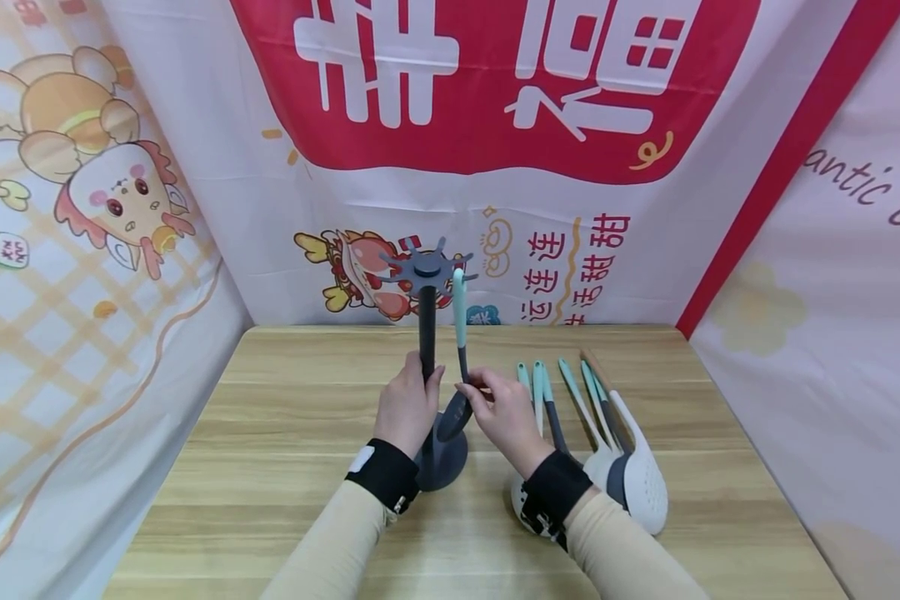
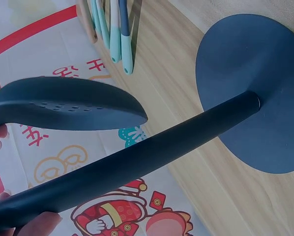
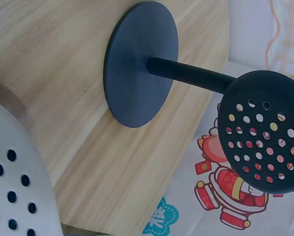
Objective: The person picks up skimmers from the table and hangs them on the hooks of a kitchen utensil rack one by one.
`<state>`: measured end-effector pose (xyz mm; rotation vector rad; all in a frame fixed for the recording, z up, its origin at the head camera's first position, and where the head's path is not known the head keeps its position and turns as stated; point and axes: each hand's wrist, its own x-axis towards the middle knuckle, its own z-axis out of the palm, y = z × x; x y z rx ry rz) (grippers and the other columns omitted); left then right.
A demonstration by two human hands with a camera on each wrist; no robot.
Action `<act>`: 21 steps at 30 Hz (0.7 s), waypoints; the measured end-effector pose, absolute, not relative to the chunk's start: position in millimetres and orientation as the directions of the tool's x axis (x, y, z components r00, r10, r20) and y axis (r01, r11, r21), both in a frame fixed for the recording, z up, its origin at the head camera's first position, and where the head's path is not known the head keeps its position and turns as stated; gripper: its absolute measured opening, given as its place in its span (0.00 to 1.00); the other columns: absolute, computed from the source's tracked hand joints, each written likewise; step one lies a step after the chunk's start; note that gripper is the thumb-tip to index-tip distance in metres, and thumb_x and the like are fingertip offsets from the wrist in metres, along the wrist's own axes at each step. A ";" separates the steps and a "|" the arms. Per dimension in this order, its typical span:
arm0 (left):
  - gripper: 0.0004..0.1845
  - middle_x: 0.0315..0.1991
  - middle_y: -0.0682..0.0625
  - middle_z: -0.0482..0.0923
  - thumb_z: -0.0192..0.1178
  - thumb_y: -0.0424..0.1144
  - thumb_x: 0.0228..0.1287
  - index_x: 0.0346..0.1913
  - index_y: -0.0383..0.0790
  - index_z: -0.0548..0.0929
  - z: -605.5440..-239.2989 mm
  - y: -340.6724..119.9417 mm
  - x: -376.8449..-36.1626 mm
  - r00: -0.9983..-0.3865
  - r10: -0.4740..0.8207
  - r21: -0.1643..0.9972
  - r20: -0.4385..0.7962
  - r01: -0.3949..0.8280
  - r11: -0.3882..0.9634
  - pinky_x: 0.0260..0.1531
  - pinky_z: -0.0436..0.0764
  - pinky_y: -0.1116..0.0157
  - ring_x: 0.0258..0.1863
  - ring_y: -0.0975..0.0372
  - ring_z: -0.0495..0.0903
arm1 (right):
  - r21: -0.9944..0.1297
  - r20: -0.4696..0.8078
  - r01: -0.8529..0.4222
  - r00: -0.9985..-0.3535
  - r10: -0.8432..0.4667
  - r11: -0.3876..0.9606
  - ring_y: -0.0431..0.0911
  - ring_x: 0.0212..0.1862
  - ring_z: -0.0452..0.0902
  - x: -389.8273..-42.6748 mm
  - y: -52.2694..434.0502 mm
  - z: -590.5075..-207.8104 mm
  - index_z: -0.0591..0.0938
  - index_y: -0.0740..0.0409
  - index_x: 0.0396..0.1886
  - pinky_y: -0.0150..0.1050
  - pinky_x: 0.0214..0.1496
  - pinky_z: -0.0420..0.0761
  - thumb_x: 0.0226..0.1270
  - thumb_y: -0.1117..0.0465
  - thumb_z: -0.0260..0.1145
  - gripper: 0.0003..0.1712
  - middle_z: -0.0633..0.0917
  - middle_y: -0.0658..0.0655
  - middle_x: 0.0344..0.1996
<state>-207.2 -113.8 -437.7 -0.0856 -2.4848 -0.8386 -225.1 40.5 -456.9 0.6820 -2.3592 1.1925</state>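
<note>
We saw a row of teal-handled utensils (image 1: 570, 400) lying right of centre on the wooden table (image 1: 285, 400), a white slotted spoon (image 1: 641, 487) nearest, printed banners (image 1: 495, 92) hanging behind

A red banner (image 1: 495, 83) bears large white Chinese characters; smaller red characters "连连" and "甜甜" below; "antic" on the right-hand cloth (image 1: 855, 179).

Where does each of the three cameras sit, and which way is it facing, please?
Head: above, looking forward and down at the table; both hands, cuffs and sleeves show, left hand on the rack pole, right hand on the hanging skimmer.
Left wrist: beside the pole, facing the base; only fingertips show.
Right wrist: low, facing the base; no hand is clear.
All share the rack.
</note>
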 end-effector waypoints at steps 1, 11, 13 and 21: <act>0.14 0.24 0.44 0.79 0.58 0.43 0.73 0.44 0.33 0.73 -437.8 -113.5 -207.4 -0.866 -0.098 0.548 0.491 0.219 0.808 0.20 0.83 0.58 0.20 0.53 0.83 | -0.621 0.561 -0.593 -0.793 -0.239 0.512 0.46 0.40 0.88 -224.3 40.7 -458.0 0.84 0.60 0.41 0.35 0.42 0.87 0.68 0.62 0.67 0.06 0.89 0.56 0.36; 0.13 0.25 0.44 0.79 0.58 0.43 0.73 0.45 0.34 0.73 -438.2 -114.7 -203.8 -0.880 -0.112 0.563 0.461 0.193 0.803 0.23 0.85 0.58 0.21 0.53 0.83 | -0.631 0.584 -0.613 -0.779 -0.229 0.475 0.44 0.40 0.88 -215.7 33.6 -468.8 0.85 0.60 0.42 0.32 0.43 0.86 0.69 0.61 0.67 0.08 0.90 0.56 0.37; 0.14 0.25 0.44 0.79 0.58 0.43 0.73 0.45 0.33 0.73 -437.9 -114.5 -203.7 -0.875 -0.107 0.558 0.472 0.202 0.805 0.24 0.85 0.57 0.22 0.52 0.83 | -0.628 0.589 -0.610 -0.778 -0.217 0.482 0.44 0.40 0.88 -214.9 32.5 -469.9 0.85 0.59 0.42 0.32 0.43 0.86 0.69 0.60 0.67 0.07 0.90 0.55 0.37; 0.14 0.25 0.43 0.80 0.58 0.43 0.73 0.46 0.34 0.73 -435.8 -112.1 -205.6 -0.877 -0.099 0.556 0.470 0.207 0.805 0.24 0.85 0.58 0.22 0.52 0.83 | -0.651 0.568 -0.578 -0.801 -0.189 0.492 0.42 0.40 0.88 -210.6 32.2 -469.7 0.85 0.57 0.43 0.32 0.44 0.86 0.68 0.59 0.68 0.08 0.90 0.53 0.37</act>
